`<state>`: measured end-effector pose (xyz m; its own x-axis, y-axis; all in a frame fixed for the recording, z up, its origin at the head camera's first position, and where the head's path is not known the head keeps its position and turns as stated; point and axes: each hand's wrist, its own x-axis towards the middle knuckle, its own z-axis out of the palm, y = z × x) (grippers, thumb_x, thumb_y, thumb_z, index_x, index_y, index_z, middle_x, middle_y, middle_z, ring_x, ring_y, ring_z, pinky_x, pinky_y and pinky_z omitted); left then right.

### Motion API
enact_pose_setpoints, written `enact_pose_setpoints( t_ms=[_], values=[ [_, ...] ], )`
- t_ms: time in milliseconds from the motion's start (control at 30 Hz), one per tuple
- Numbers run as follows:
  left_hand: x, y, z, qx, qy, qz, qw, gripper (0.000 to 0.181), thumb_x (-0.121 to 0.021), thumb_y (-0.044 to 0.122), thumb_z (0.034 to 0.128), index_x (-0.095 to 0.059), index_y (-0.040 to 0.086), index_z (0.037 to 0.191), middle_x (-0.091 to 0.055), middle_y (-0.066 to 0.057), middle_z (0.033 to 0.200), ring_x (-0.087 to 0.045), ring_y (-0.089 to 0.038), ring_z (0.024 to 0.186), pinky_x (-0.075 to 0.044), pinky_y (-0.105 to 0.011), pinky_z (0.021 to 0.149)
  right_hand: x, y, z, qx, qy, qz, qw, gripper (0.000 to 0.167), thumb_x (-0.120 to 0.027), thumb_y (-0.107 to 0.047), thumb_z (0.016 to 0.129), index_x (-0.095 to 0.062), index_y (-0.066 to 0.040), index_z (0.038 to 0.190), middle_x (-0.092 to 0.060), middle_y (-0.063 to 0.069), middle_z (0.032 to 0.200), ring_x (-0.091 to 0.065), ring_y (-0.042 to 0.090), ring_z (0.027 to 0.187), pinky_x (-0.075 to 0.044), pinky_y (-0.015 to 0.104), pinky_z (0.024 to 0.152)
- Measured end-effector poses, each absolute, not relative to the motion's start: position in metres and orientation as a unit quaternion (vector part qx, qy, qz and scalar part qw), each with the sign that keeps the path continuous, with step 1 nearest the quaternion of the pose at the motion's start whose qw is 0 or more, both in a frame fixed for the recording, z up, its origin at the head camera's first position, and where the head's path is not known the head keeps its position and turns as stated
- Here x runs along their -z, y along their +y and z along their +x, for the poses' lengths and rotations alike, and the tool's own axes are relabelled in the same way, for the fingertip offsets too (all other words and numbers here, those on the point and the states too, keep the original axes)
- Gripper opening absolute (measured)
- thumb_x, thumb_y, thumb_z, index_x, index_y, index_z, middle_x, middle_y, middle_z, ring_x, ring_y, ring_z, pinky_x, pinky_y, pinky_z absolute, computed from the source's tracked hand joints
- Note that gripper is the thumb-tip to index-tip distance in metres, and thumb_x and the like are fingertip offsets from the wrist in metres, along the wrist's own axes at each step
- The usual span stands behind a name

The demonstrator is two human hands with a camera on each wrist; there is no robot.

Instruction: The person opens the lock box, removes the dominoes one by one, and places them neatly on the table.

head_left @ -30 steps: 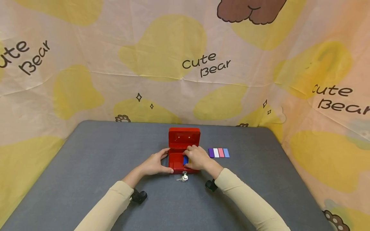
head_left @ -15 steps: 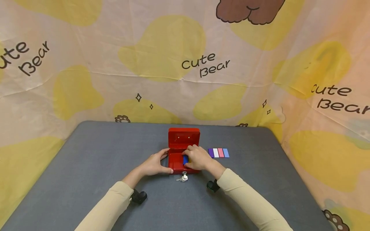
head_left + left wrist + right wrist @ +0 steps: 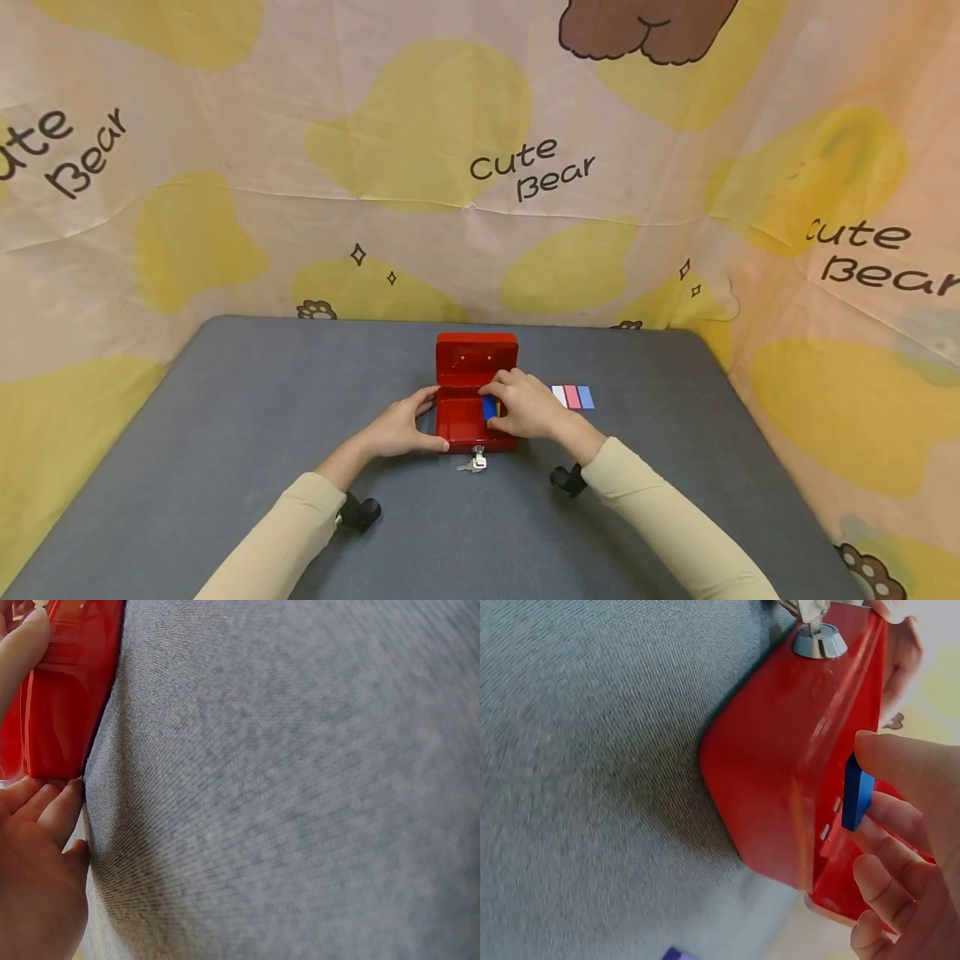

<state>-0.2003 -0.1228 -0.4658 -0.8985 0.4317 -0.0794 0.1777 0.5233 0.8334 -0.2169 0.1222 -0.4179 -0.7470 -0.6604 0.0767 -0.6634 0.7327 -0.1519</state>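
Observation:
A red metal cash box (image 3: 459, 427) stands on the grey table with its lid (image 3: 476, 358) raised. My left hand (image 3: 395, 427) grips the box's left end, thumb at the front corner and fingers at the back; the left wrist view shows those fingers (image 3: 56, 806) against the red wall. Over the box's right side, my right hand (image 3: 528, 406) pinches a blue rectangular block (image 3: 857, 796) between thumb and fingers. A small yellow patch shows beside the block in the head view; what it belongs to is unclear. Keys (image 3: 477, 461) hang from the front lock.
To the right of the box lie a white block (image 3: 558, 397), a pink block (image 3: 573, 397) and a light blue block (image 3: 587, 397) in a row. A purple block (image 3: 676, 954) is partly visible in the right wrist view. A patterned cloth (image 3: 420, 125) surrounds the table (image 3: 300, 375).
My right hand has moved slightly up and to the right with the blue block, and now covers most of the purple block. My left hand and the box have not moved.

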Motion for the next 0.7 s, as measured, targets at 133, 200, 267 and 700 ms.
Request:
enact_pose_setpoints(
  t_ms=[133,200,267,700],
  values=[
    [0.467,-0.123,-0.201,-0.455,0.861,0.178,0.139,0.092,-0.081,0.032,0.0676,-0.032,0.003,0.14,-0.04,-0.014,0.142,-0.043,-0.028,0.127,-0.034,-0.045,0.104,0.412,0.129,-0.216,-0.088,-0.928,0.362,0.019,0.045,-0.074,-0.032,0.075,-0.064,-0.012,0.115,-0.06,0.004,0.107,-0.051,0.015,0.092,-0.047,0.026,0.075],
    [0.468,-0.123,-0.201,-0.455,0.861,0.179,0.139,0.093,-0.081,0.033,0.0674,-0.032,0.003,0.14,-0.04,-0.015,0.142,-0.043,-0.028,0.128,-0.034,-0.045,0.104,0.41,0.133,-0.215,-0.092,-0.925,0.367,0.024,0.045,-0.074,-0.03,0.075,-0.064,-0.012,0.115,-0.06,0.004,0.106,-0.051,0.016,0.091,-0.047,0.026,0.073],
    [0.468,-0.124,-0.201,-0.457,0.86,0.181,0.137,0.094,-0.082,0.033,0.0669,-0.032,0.002,0.14,-0.04,-0.015,0.142,-0.043,-0.028,0.128,-0.034,-0.044,0.104,0.408,0.137,-0.215,-0.097,-0.924,0.369,0.027,0.044,-0.074,-0.029,0.075,-0.064,-0.011,0.115,-0.06,0.005,0.106,-0.051,0.016,0.091,-0.046,0.027,0.073],
    [0.469,-0.123,-0.202,-0.453,0.862,0.181,0.137,0.094,-0.082,0.033,0.066,-0.032,0.003,0.14,-0.041,-0.015,0.142,-0.043,-0.027,0.128,-0.034,-0.044,0.105,0.405,0.169,-0.214,-0.093,-0.931,0.352,0.039,0.045,-0.075,-0.027,0.075,-0.064,-0.01,0.115,-0.059,0.006,0.106,-0.052,0.019,0.09,-0.047,0.03,0.073]
  ],
)
